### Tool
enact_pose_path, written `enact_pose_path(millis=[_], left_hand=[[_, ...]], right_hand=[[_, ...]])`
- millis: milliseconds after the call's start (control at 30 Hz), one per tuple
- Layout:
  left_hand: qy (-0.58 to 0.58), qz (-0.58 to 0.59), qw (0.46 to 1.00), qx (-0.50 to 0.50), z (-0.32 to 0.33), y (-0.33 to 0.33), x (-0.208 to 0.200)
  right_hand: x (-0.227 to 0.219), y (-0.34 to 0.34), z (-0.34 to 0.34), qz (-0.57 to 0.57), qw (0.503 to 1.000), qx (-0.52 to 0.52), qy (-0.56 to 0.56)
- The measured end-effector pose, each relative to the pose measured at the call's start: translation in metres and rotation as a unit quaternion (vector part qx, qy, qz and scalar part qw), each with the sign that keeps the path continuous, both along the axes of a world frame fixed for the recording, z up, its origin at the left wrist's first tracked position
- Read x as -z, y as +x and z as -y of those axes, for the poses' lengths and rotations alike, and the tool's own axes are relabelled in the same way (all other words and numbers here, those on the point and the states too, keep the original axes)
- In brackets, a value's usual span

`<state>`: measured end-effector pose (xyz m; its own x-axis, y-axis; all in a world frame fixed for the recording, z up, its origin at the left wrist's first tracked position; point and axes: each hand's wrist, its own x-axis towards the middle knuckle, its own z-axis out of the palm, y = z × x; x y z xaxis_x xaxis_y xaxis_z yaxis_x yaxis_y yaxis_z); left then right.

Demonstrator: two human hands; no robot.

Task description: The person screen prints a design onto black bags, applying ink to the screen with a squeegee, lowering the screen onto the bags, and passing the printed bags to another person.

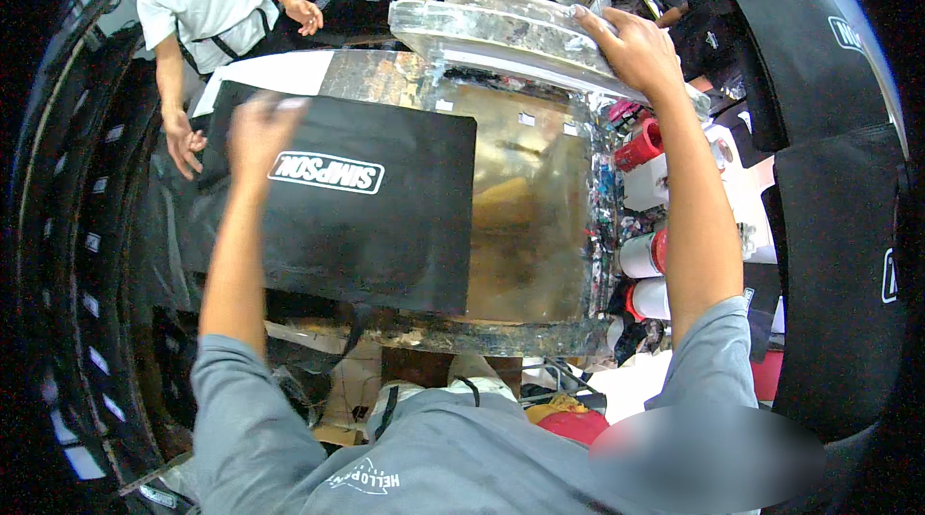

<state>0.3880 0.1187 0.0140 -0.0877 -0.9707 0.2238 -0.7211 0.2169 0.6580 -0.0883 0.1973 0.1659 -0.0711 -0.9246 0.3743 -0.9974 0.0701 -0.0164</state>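
Note:
A black fabric panel (405,216) with a white boxed print lies over the left part of the work table. My left hand (262,134) is over its upper left part, smeared by motion; whether its fingers grip the fabric cannot be made out. My right hand (638,51) is closed on the top edge of a stained, worn screen-printing frame (501,33), which stands tilted up at the far side of the table. Below the frame, the bare glossy brown tabletop (540,236) shows to the right of the panel.
Across the table at left stands another person (217,9), hands apart from mine. Red and white tubs (641,250) line the table's right side. Black printed panels (838,255) hang at right; more black pieces (87,226) are racked at left.

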Motion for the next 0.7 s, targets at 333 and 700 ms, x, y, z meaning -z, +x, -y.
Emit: enact_pose_path(millis=[333, 700], left_hand=[[0.030, -0.091, 0.993, 0.062, 0.060, -0.257, 0.075], [0.050, -0.139, 0.975, 0.165, -0.092, -0.123, 0.075]], right_hand=[[-0.001, -0.001, 0.006, 0.018, 0.999, -0.015, -0.026], [0.004, -0.001, 0.002, 0.021, 0.999, -0.011, -0.025]])
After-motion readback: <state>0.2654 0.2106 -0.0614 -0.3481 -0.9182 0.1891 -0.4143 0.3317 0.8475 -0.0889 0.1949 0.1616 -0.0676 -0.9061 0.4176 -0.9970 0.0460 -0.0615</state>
